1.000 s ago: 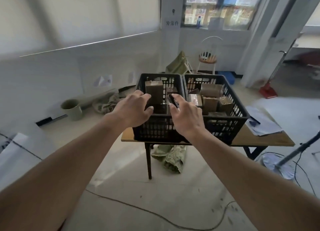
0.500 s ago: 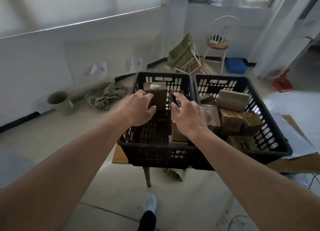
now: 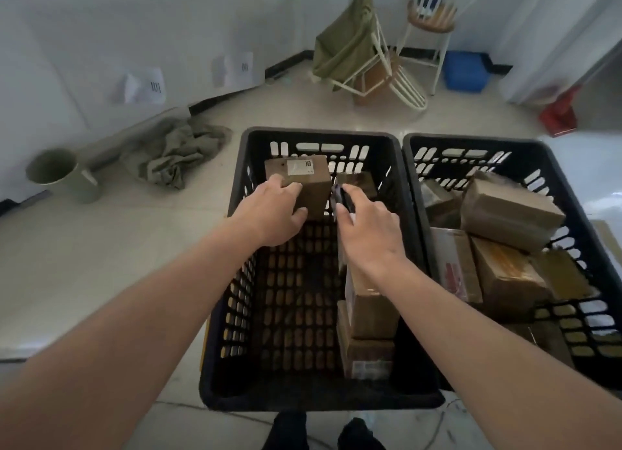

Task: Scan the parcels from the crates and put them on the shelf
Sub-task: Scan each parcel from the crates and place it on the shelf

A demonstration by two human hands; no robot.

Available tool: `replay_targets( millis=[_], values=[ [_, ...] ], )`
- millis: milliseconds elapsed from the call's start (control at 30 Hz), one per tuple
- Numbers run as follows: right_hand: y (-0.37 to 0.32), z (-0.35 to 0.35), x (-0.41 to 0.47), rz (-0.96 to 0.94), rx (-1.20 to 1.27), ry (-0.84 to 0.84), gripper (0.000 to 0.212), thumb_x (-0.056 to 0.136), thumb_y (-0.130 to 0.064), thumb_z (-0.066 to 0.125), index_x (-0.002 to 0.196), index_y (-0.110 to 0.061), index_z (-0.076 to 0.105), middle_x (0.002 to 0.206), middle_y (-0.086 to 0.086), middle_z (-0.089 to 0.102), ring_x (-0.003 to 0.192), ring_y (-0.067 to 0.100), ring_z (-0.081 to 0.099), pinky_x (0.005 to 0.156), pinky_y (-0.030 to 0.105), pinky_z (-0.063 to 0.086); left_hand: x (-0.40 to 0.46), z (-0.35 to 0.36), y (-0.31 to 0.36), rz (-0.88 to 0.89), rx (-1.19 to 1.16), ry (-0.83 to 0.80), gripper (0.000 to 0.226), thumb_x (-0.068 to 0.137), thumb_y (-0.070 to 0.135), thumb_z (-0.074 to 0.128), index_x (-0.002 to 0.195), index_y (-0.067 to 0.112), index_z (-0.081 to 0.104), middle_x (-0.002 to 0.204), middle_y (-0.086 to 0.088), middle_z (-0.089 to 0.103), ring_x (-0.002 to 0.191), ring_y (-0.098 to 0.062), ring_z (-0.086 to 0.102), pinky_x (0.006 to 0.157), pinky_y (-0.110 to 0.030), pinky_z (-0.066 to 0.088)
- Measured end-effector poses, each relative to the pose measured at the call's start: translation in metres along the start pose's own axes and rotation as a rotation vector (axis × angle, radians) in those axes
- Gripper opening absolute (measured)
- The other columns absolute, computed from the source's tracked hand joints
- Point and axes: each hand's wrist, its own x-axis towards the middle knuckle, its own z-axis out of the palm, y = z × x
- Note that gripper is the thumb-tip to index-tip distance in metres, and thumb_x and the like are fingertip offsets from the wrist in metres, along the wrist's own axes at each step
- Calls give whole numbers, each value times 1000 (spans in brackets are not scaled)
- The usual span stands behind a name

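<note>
My left hand (image 3: 272,215) grasps an upright brown parcel (image 3: 304,183) inside the left crate (image 3: 387,399); my right hand (image 3: 367,234) fingers pinch a dark scanner (image 3: 341,198).

Two crates side by side: left crate (image 3: 235,213), right crate (image 3: 572,331). In the left crate, one parcel (image 3: 304,180) stands at the far wall, a small box (image 3: 358,181) to its right, and stacked boxes (image 3: 370,328) along the right wall toward the near corner. The right crate holds piled parcels (image 3: 505,210). Behind the crates: chair (image 3: 380,65), stool (image 3: 430,15). Far left: bucket (image 3: 57,173), cloth (image 3: 175,153).
</note>
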Motion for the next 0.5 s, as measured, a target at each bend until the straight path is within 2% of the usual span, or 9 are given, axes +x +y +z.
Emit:
replay_targets(
  millis=[167,300,367,433,500],
  values=[
    [11,12,41,5,17,-35,52,113,-50,40,163,-40,35,140,13,63,127,36,58,104,49,48,52,20,-9,-75,1,-39,72,107,46,53,167,25,21,175,-20,1,161,-44,13,125,-60,30],
    [23,16,64,-2,13,-84,51,113,-50,39,163,-40,35,140,12,63,129,35,57,104,48,46,78,38,-14,-157,-25,-32,69,109,46,48,167,28,16,176,-18,0,160,-49,4,124,-65,25],
    [26,18,71,-5,39,-87,51,112,-50,41,162,-40,36,139,12,64,127,36,58,105,49,51,84,44,-14,-190,-53,1,67,110,42,48,167,27,16,174,-17,3,159,-52,9,124,-64,26],
    [28,19,75,-9,63,-96,51,112,-50,43,162,-40,37,138,12,64,125,37,60,104,53,55,85,48,-11,-215,-73,75,66,109,35,53,166,23,21,165,-17,11,149,-54,30,120,-62,37],
    [30,19,78,-19,67,-112,51,112,-50,43,162,-41,36,138,11,64,126,36,60,103,54,55,84,49,-7,-258,-128,132,69,106,28,59,165,19,24,154,-17,20,135,-48,47,114,-57,47]
  ],
)
